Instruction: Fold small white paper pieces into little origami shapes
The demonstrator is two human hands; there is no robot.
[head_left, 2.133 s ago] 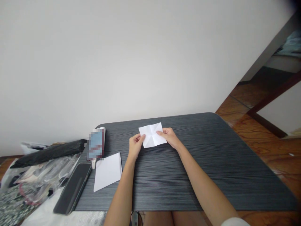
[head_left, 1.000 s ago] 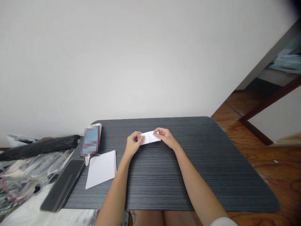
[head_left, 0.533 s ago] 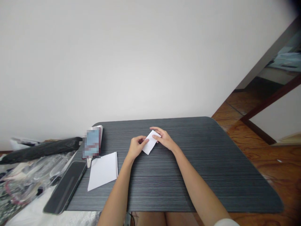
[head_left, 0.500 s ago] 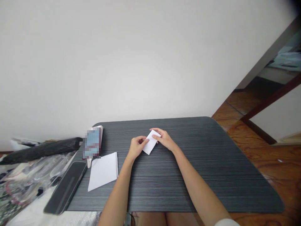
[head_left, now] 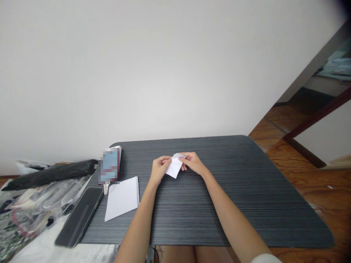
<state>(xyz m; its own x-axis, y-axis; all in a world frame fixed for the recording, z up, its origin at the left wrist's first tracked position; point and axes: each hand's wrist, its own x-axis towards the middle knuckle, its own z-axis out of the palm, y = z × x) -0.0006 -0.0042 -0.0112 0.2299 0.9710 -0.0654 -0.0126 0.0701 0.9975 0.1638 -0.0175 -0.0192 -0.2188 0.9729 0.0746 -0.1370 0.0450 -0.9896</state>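
Small white paper [head_left: 174, 168], folded, held over far half of dark table [head_left: 233, 197], about midway between left and right edges. Left side of paper pinched by thumb and fingers of left hand [head_left: 159, 168]; upper right corner clamped by right hand [head_left: 194, 163]. Stack of white sheets [head_left: 123, 198] laid toward left edge, beside left forearm. Dark flat device [head_left: 79, 217] placed along left edge at near corner; partly pixelated item [head_left: 110, 165] set at far left corner.

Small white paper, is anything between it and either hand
Nothing visible: the left hand and the right hand both pinch the small white paper directly. The larger white paper lies apart, to the left.
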